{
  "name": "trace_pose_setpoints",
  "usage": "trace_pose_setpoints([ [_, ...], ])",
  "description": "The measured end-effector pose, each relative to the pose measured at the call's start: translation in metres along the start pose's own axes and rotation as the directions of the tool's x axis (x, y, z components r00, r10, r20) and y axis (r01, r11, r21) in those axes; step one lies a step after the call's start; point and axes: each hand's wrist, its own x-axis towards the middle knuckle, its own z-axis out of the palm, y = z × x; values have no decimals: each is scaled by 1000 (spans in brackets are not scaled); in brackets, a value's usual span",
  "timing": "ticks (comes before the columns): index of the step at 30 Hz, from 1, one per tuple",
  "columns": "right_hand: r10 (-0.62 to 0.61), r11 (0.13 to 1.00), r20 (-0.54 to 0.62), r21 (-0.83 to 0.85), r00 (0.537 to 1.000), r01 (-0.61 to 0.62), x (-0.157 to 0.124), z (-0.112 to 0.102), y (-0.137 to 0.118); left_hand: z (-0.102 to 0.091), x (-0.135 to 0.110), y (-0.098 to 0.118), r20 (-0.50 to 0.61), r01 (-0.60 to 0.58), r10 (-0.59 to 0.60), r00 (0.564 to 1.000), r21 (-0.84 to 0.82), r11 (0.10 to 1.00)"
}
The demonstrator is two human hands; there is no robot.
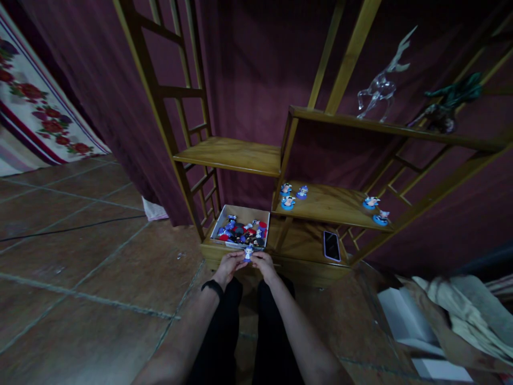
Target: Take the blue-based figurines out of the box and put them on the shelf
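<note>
Both of my hands meet in front of a low wooden shelf unit and pinch one small blue and white figurine between them. My left hand, with a black band on the wrist, grips it from the left. My right hand grips it from the right. Just beyond the hands, an open box on the bottom shelf holds several small figurines in red, blue and black. Further figurines on blue bases stand on the middle shelf, some at its left end and two at its right end.
A dark phone lies on the bottom shelf right of the box. A clear glass deer and a dark green ornament stand on the upper shelf. Maroon curtain behind, tiled floor left, pale cloth and white boxes at lower right.
</note>
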Motion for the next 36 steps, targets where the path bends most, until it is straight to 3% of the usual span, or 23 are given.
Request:
trace_pose_setpoints([
  [10, 29, 990, -21, 141, 999, -26, -5, 2, -4, 0, -3, 3, 63, 36, -36, 997, -5, 999],
  [23, 48, 992, 48, 113, 998, -53, -3, 1, -1, -3, 1, 1, 57, 23, -23, 998, -2, 1000],
  [36, -122, 989, 69, 94, 990, 115, -8, 3, -10, -4, -3, 5, 133, -66, 64, 989, 14, 998],
])
